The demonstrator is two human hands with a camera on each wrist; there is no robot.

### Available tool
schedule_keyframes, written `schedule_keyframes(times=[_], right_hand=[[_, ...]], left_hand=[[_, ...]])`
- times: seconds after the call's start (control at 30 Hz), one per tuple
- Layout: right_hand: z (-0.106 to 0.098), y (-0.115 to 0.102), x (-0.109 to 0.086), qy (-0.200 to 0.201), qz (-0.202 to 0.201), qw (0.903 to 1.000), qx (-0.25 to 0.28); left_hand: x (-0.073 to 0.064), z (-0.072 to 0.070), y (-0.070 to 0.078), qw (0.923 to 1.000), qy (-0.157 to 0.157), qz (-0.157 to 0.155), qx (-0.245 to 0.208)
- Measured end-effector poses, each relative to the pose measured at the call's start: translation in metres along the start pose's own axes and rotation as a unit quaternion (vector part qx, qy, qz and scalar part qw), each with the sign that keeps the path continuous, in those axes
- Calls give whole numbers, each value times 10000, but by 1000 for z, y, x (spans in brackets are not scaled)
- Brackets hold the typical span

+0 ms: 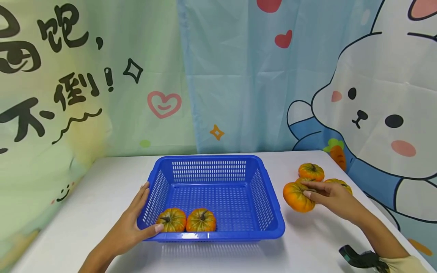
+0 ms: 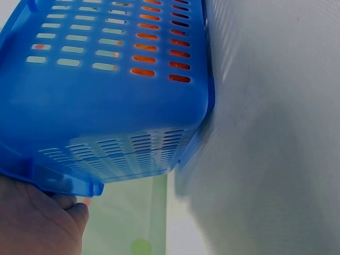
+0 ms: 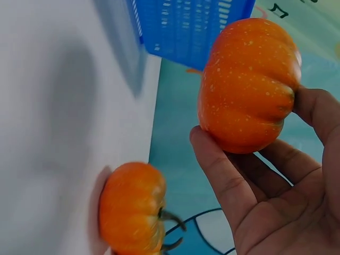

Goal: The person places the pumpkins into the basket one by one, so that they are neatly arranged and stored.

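Observation:
My right hand [image 1: 336,199] pinches a small orange pumpkin [image 1: 297,198] between thumb and fingers, raised over the table right of the basket. The right wrist view shows that pumpkin [image 3: 247,87] close up, its ribbed, speckled side facing the camera. At the left front corner of a blue plastic basket [image 1: 239,236], my left hand [image 1: 124,233] grips the rim, thumb at the front edge and fingers along the left side. Inside, two orange-green pumpkins, one left [image 1: 172,220] and one right [image 1: 201,220], sit side by side against the front wall.
Behind my right hand, more pumpkins rest on the white table [image 1: 239,259]: one at the back [image 1: 311,171], one at the right [image 1: 339,184], and one mostly hidden by the held pumpkin. A printed curtain [image 1: 232,94] hangs behind the table's far edge.

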State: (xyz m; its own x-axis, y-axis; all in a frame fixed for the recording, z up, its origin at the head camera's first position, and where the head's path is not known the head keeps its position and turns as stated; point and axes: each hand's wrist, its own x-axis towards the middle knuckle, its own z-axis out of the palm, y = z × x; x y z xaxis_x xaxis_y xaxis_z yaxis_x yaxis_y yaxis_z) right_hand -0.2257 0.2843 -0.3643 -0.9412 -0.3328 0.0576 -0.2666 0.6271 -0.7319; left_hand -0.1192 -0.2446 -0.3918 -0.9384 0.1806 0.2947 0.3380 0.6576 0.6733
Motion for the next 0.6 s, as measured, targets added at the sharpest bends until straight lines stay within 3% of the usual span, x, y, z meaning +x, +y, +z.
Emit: schedule_keyframes(times=[0.23,0.6], right_hand=[[7,-14,2,-2,-262,9993,270],[9,-34,5,77,-161,9992,347]], left_hand=[[0,0,0,10000,-8,-16,5],[-1,0,-1,10000,3,25,-12]])
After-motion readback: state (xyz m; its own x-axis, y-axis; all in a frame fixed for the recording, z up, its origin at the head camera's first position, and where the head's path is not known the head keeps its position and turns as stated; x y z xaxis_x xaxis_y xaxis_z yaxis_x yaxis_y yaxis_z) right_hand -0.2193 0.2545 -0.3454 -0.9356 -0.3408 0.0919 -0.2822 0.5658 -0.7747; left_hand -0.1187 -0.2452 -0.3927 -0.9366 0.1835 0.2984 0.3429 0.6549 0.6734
